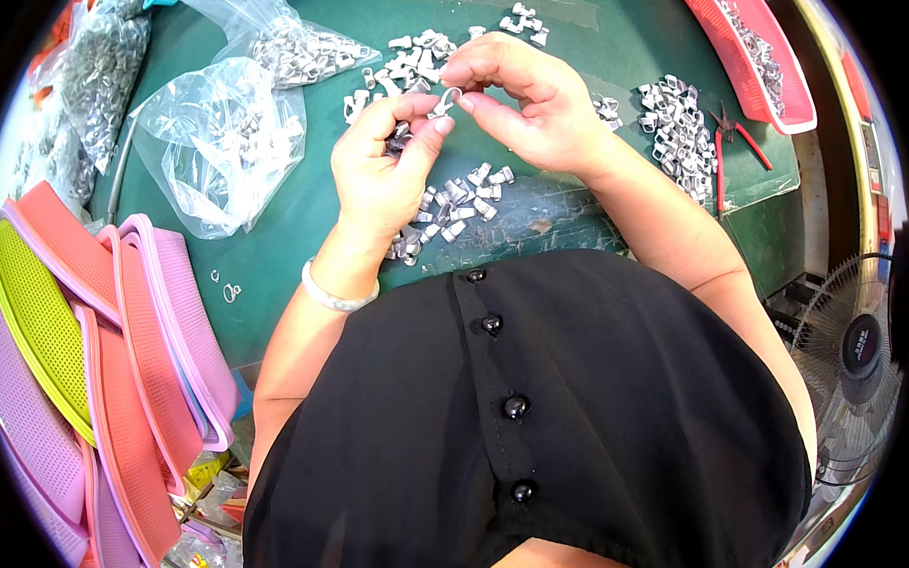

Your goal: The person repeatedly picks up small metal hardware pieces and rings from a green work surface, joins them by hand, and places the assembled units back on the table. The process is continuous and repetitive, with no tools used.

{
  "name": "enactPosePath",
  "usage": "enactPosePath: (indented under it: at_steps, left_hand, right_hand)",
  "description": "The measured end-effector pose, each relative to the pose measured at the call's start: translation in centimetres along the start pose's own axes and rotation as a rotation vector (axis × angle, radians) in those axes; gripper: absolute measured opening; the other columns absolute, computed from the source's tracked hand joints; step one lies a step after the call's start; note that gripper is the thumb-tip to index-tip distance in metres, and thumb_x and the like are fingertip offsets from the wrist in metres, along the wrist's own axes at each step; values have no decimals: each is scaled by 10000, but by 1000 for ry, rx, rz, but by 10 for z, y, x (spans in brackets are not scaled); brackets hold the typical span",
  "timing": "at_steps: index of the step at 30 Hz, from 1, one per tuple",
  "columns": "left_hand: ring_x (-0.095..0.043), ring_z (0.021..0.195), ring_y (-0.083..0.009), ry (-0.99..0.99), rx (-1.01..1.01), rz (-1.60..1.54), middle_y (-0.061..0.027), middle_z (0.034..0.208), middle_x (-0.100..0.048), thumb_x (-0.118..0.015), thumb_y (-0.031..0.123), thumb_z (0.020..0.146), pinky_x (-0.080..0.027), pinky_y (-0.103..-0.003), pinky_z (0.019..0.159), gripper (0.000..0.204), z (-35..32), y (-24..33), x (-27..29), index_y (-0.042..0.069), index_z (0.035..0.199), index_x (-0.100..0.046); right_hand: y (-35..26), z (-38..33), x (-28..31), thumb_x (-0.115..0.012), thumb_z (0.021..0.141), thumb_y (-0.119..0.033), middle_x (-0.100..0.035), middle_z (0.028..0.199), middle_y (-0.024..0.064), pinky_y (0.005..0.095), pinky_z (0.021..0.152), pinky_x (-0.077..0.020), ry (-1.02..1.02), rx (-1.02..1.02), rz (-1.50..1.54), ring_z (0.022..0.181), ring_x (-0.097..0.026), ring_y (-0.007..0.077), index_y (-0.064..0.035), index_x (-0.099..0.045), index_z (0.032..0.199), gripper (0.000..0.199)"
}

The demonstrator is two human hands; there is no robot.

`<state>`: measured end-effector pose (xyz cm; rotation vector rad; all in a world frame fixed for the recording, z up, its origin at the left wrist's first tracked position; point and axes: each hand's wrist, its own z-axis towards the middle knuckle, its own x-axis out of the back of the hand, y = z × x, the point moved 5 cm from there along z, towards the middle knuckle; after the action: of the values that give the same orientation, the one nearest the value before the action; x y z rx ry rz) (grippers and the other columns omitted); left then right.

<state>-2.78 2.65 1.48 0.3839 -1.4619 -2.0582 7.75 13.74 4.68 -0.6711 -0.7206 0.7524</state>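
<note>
Above a green table (623, 40), the left hand (383, 171) pinches a small silver loop (444, 105) between thumb and finger; the right hand (546, 109) grips its upper side with fingertips. Loose metal pieces (459, 201) lie near both hands; farther out, 2 clear bags (203, 165) sit left, red-handled pliers (720, 158) right.

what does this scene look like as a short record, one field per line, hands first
left hand: left hand pinching a small silver metal piece
right hand: right hand, thumb and fingertips on that same piece
surface: green table
loose parts: silver pieces in several piles, one large pile at right
tool: red-handled pliers beside that pile
bags: clear plastic bag with silver pieces, left
containers: pink basket of metal parts, upper right
</note>
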Motion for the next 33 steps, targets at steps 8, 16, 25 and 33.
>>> enactPosePath:
  at_steps: [8,16,25,33]
  left_hand:
    - [-494,577,-95,-11,-126,135,-26,672,-555,-716,23,708,-397,-227,511,124,-1,8,-4,28,788,-621]
    - [-482,539,-112,-28,-285,309,-27,657,-551,-701,4,697,-381,-236,468,116,0,24,-6,39,758,-609]
    - [-538,557,-184,-17,-394,454,-54,668,-564,-677,-19,667,-424,-285,482,125,-2,30,-9,47,738,-599]
    - [-534,553,-204,4,-443,512,-57,653,-551,-672,-26,654,-427,-298,486,142,-3,32,-10,50,737,-586]
  right_hand:
    - [0,-1,-1,-539,785,107,-569,980,103,262,767,-468,-7,-22,27,899,-566,162,22,-576,1013,246]
    - [0,0,-2,-538,786,112,-569,968,106,255,748,-465,-16,-17,79,885,-564,154,25,-578,997,232]
    - [2,-1,-3,-530,795,115,-571,971,105,252,726,-470,-16,-21,106,834,-567,139,28,-580,987,216]
    - [11,-4,-3,-538,815,95,-580,984,79,253,781,-470,-7,-125,224,885,-567,127,23,-575,1002,205]
